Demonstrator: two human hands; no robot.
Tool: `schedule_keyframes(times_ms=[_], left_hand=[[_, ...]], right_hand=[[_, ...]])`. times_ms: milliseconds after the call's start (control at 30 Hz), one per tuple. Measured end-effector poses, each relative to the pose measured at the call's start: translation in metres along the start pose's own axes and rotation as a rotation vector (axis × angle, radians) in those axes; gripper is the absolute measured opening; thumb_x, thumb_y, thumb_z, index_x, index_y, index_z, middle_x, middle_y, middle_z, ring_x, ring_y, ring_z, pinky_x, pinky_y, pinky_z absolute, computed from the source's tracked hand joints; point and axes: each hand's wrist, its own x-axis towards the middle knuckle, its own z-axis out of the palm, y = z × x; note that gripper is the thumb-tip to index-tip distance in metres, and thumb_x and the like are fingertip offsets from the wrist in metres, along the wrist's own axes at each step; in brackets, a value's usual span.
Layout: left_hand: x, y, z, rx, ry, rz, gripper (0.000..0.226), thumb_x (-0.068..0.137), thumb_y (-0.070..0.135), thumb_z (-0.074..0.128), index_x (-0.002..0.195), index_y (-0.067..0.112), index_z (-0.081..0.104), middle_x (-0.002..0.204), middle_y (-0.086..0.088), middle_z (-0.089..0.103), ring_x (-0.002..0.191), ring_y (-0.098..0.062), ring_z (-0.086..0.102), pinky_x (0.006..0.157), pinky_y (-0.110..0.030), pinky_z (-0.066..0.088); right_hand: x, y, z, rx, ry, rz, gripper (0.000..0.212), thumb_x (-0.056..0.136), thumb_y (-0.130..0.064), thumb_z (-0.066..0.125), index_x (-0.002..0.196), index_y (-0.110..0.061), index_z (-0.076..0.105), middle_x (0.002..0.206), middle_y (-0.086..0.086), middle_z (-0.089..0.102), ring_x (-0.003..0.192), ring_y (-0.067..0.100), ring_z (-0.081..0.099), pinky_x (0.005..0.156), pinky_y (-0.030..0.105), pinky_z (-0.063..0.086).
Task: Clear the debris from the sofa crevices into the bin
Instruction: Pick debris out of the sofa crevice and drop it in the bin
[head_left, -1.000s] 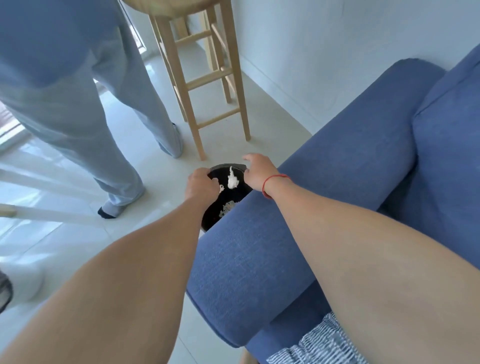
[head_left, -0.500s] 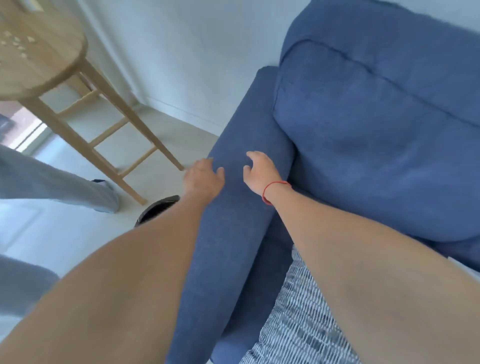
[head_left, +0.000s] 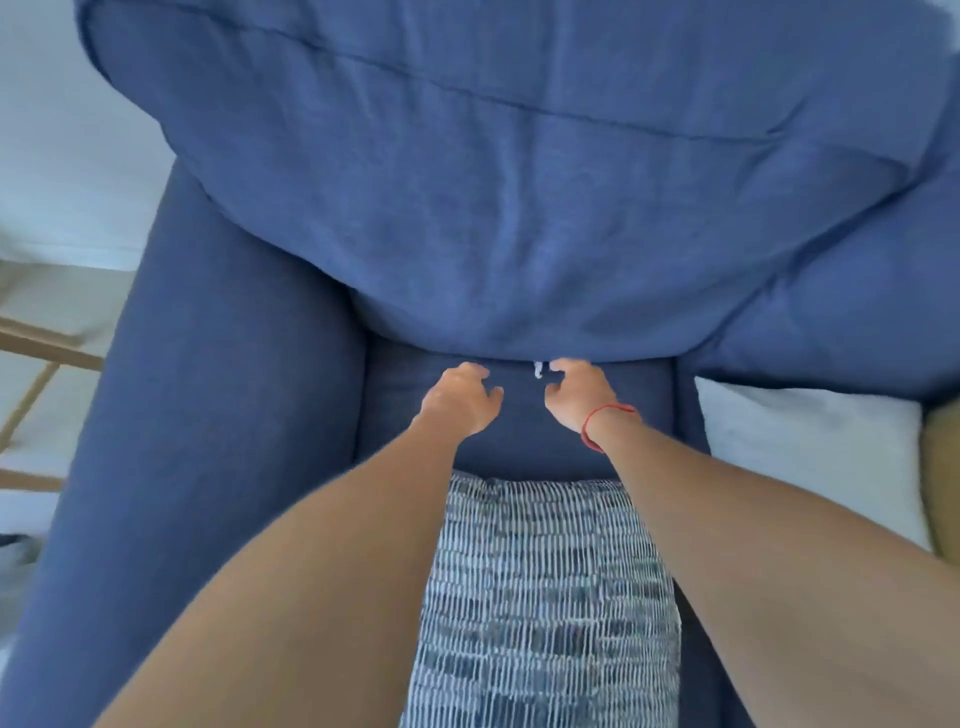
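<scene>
I face a blue sofa. Its big back cushion hangs over the seat. A small white scrap of debris pokes out of the crevice where cushion and seat meet. My right hand, with a red string at the wrist, reaches the crevice with curled, parted fingers just right of the scrap. My left hand hovers over the seat a little left of it, fingers loosely apart. Neither hand holds anything. The bin is out of view.
The sofa's left armrest runs along my left arm. A striped blue-and-white cloth covers the near seat. A white cushion lies at the right. Wooden stool legs stand on the floor at far left.
My view swung right from the bin beside the armrest to the sofa's back. Both hands left the bin, crossed the armrest and now reach the crevice under the back cushion.
</scene>
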Motion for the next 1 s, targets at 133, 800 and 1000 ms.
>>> schedule_keyframes(times_ms=[133,800,1000], left_hand=[[0.040,0.012,0.055,0.099,-0.075,0.015,0.052,0.098,0.036,0.045,0.146,0.018,0.038,0.150,-0.005,0.040,0.132,-0.026,0.047,0.107,-0.038,0.042],[0.153,0.027,0.092,0.521,-0.162,0.312,0.058,0.088,0.039,0.056,0.141,0.025,0.039,0.139,0.002,0.050,0.131,-0.023,0.045,0.112,-0.036,0.034],[0.158,0.026,0.097,0.539,-0.181,0.325,0.062,0.086,0.043,0.056,0.143,0.026,0.036,0.141,0.002,0.049,0.133,-0.024,0.044,0.114,-0.039,0.033]], right_hand=[[0.042,0.050,0.016,-0.001,-0.042,0.054,0.047,0.094,-0.009,0.045,0.140,-0.009,0.044,0.143,0.013,0.048,0.122,0.032,0.056,0.100,0.036,0.046],[0.155,0.089,0.056,-0.214,-0.039,0.036,0.081,0.086,-0.003,0.058,0.151,-0.032,0.018,0.161,0.005,0.007,0.151,0.025,-0.003,0.109,0.047,0.030],[0.164,0.101,0.048,-0.188,-0.086,-0.035,0.071,0.087,-0.019,0.064,0.148,-0.023,0.028,0.155,0.001,0.026,0.149,0.023,0.010,0.113,0.051,0.033]])
